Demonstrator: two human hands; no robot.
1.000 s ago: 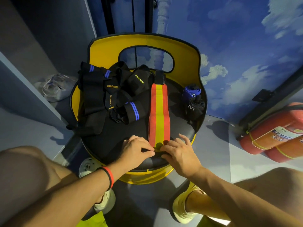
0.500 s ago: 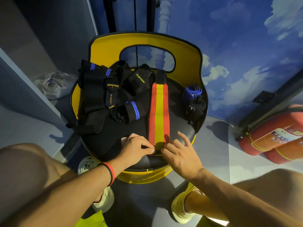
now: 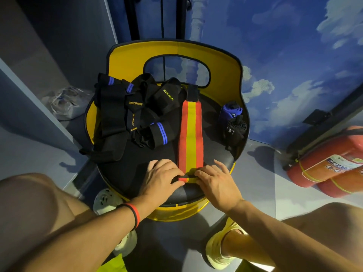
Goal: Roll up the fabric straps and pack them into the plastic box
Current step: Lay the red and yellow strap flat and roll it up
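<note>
A red and yellow striped strap (image 3: pixel 190 134) lies flat along the black seat of a yellow chair (image 3: pixel 176 55), its black tab pointing away from me. My left hand (image 3: pixel 161 178) and my right hand (image 3: pixel 216 180) pinch its near end, where a small roll has formed between the fingertips. A heap of black straps with blue stripes (image 3: pixel 135 114) covers the left of the seat. At the right edge stand a rolled blue strap (image 3: pixel 229 112) and a rolled black strap (image 3: pixel 234 128). A clear plastic box (image 3: pixel 64 103) sits on the floor, left of the chair.
Red fire extinguishers (image 3: pixel 330 165) lie on the floor at the right. A grey wall panel stands at the left, a blue sky-painted wall behind the chair. My knees and yellow shoes (image 3: pixel 218 250) frame the chair's front.
The near end of the striped strap has been curled over into a small roll between my fingers. Both hands stayed at the seat's front edge.
</note>
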